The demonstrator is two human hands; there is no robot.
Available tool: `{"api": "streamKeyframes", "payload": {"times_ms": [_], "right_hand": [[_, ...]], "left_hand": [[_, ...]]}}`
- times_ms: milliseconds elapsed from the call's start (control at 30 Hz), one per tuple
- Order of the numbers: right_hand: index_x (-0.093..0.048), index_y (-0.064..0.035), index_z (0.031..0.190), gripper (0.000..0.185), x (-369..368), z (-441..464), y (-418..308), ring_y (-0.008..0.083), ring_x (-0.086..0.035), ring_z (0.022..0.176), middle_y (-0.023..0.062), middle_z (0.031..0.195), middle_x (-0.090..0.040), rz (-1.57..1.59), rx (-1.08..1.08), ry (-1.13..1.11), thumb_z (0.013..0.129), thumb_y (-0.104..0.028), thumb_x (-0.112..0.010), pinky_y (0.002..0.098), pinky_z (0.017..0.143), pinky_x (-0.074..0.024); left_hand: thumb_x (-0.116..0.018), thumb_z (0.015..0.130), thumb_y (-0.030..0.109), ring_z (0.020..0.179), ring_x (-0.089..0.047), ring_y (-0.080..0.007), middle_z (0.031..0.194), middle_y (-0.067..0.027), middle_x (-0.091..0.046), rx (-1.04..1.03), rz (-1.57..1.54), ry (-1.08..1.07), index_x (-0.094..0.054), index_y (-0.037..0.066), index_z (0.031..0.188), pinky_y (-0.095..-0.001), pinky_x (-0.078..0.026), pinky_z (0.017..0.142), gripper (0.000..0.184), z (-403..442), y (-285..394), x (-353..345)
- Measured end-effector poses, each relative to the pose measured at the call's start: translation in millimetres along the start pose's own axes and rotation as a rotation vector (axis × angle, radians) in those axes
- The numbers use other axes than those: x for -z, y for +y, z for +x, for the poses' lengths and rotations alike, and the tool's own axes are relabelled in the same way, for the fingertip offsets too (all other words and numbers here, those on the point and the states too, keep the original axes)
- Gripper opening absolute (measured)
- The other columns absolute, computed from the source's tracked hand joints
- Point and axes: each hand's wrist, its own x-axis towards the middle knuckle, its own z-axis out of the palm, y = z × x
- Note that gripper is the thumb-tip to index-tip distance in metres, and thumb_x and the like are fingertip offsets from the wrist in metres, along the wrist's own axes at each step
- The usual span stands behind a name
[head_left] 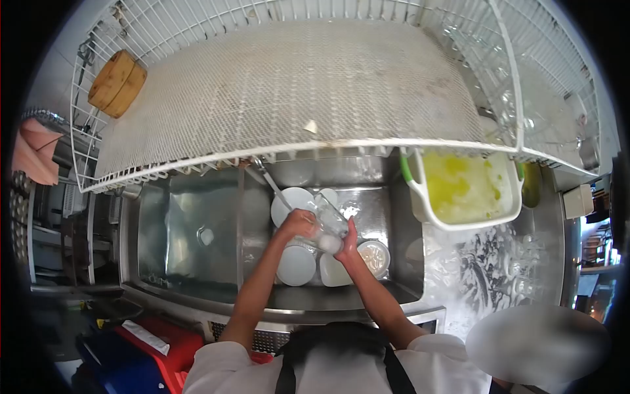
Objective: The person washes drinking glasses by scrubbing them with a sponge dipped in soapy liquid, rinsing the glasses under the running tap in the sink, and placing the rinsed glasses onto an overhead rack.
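Note:
Over the right sink basin, my right hand (348, 244) is wrapped round the lower end of a clear drinking glass (331, 230), which is tilted. My left hand (300, 223) is closed beside the glass, right where the metal faucet spout (272, 185) ends; what its fingers grip is hidden. Below the hands, a white plate (296, 266), a white squarish dish (335, 272) and a round bowl with pale contents (375, 258) lie in the basin. Another white plate (289, 201) is partly behind my left hand.
A water-filled basin (190, 236) adjoins on the left. On the right counter stand a white tub (459, 223) of yellow-green sudsy liquid and several foamy glasses (525, 256). A wire rack (295, 85) overhangs the sink, with a wooden steamer basket (117, 84) on it.

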Motion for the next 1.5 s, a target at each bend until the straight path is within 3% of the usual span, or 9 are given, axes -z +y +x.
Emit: {"api": "streamKeyframes", "payload": {"times_ms": [167, 233, 300, 367, 500, 567, 900, 1233, 1500], "right_hand": [[-0.037, -0.0106, 0.142, 0.081, -23.4, 58.9, 28.5, 0.0355, -0.051, 0.120, 0.0140, 0.136, -0.048, -0.190, -0.180, 0.248, 0.085, -0.068, -0.039, 0.0572, 0.098, -0.0391], [-0.042, -0.0166, 0.139, 0.076, -33.6, 73.2, 35.6, 0.0359, -0.049, 0.119, 0.0121, 0.138, -0.047, -0.149, -0.140, 0.224, 0.082, -0.068, -0.039, 0.0640, 0.093, -0.0344], [-0.044, -0.0192, 0.137, 0.079, 24.1, 123.2, 52.7, 0.0367, -0.045, 0.120, 0.0119, 0.137, -0.046, 0.012, -0.038, -0.042, 0.076, -0.070, -0.046, 0.0666, 0.094, -0.0286], [-0.045, -0.0180, 0.136, 0.084, 0.6, 110.1, 41.4, 0.0369, -0.042, 0.120, 0.0120, 0.136, -0.045, 0.056, -0.243, 0.547, 0.071, -0.070, -0.052, 0.0641, 0.095, -0.0270], [-0.047, -0.0166, 0.136, 0.087, -33.3, 68.9, 18.6, 0.0311, -0.043, 0.118, 0.0096, 0.132, -0.050, -0.027, -0.161, 0.512, 0.069, -0.073, -0.048, 0.0577, 0.098, -0.0212], [-0.048, -0.0157, 0.136, 0.086, -13.3, 73.0, 18.3, 0.0297, -0.043, 0.120, 0.0097, 0.134, -0.050, -0.086, -0.220, 0.450, 0.071, -0.072, -0.046, 0.0548, 0.100, -0.0205], [-0.027, -0.0115, 0.147, 0.105, -43.7, 43.7, 27.3, 0.0387, -0.025, 0.136, 0.0139, 0.153, -0.023, -0.252, -0.196, 0.492, 0.070, -0.079, -0.047, 0.0664, 0.104, -0.0106], [-0.049, -0.0120, 0.132, 0.072, 6.5, 75.6, 36.1, 0.0308, -0.059, 0.108, 0.0140, 0.125, -0.058, 0.266, -0.085, -0.050, 0.084, -0.065, -0.044, 0.0449, 0.094, -0.0457], [-0.042, -0.0047, 0.139, 0.093, 12.7, 88.5, -0.2, 0.0339, -0.046, 0.123, 0.0182, 0.141, -0.043, -0.484, 0.100, 0.681, 0.074, -0.070, -0.055, 0.0456, 0.103, -0.0342]], "left_hand": [[-0.071, 0.078, 0.014, 0.066, -0.066, -0.0192, 0.077, -0.0101, -0.068, 0.259, 0.217, -0.169, -0.067, 0.004, 0.089, -0.0320, -0.054, 0.054, 0.016, 74.5, -20.4, 110.2], [-0.071, 0.079, 0.017, 0.071, -0.067, -0.0230, 0.082, -0.0103, -0.068, -0.187, 0.789, -0.318, -0.065, 0.005, 0.090, -0.0378, -0.055, 0.057, 0.018, 90.4, -11.0, 137.5], [-0.062, 0.086, 0.029, 0.090, -0.067, -0.0275, 0.097, -0.0176, -0.068, 0.002, -0.407, -0.391, -0.066, -0.002, 0.101, -0.0431, -0.054, 0.080, 0.035, 127.0, -70.9, 181.5], [-0.059, 0.087, 0.036, 0.094, -0.065, -0.0336, 0.109, -0.0212, -0.065, -0.327, -0.094, -0.608, -0.059, -0.003, 0.110, -0.0465, -0.053, 0.085, 0.046, 133.6, -83.7, 191.6], [-0.064, 0.085, 0.032, 0.089, -0.066, -0.0301, 0.105, -0.0206, -0.065, 0.224, -0.213, -0.446, -0.058, -0.002, 0.106, -0.0418, -0.056, 0.078, 0.040, 67.8, -123.2, 177.0], [-0.063, 0.079, 0.016, 0.065, -0.062, -0.0169, 0.075, -0.0090, -0.064, -0.156, 0.180, 0.137, -0.064, -0.004, 0.088, -0.0287, -0.052, 0.059, 0.023, 71.5, -21.2, 104.7], [-0.069, 0.075, 0.005, 0.071, -0.063, -0.0156, 0.077, -0.0072, -0.065, 0.082, 0.203, 0.125, -0.066, 0.000, 0.093, -0.0269, -0.052, 0.060, 0.020, 7.9, 26.2, 87.7], [-0.067, 0.072, -0.003, 0.079, -0.063, -0.0151, 0.083, -0.0056, -0.066, -0.638, 0.857, 0.157, -0.069, 0.001, 0.095, -0.0288, -0.051, 0.071, 0.023, -21.6, 79.6, 21.9], [-0.062, 0.070, 0.001, 0.076, -0.057, -0.0098, 0.086, -0.0020, -0.062, -0.156, -0.153, -0.090, -0.067, 0.003, 0.100, -0.0248, -0.047, 0.066, 0.031, 39.5, -39.8, 81.0]]}}
